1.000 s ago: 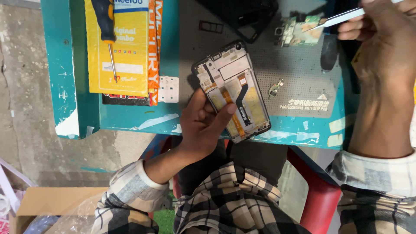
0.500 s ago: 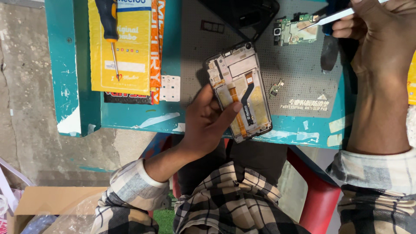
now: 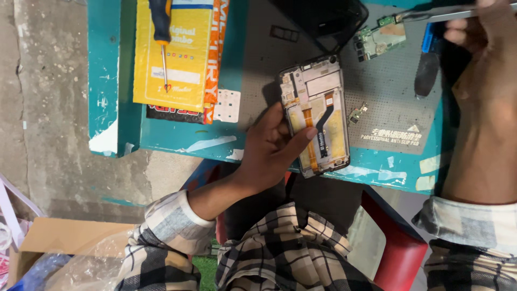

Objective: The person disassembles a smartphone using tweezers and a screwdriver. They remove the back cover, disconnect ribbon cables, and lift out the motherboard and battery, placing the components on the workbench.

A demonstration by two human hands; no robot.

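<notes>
**Phone frame held open-side up at the counter's near edge**

Phone frame [image 3: 318,116], back removed, lies on the grey mat [image 3: 388,86] on my teal counter [image 3: 177,140]. My left hand [image 3: 272,148] grips its left side, thumb across the yellow inside. Up and right of the frame, my right hand [image 3: 482,37] pinches tweezers [image 3: 436,14] touching a small green circuit board [image 3: 379,37]. Far left of the frame, a screwdriver [image 3: 161,32] rests on a yellow packet [image 3: 175,59].
</notes>
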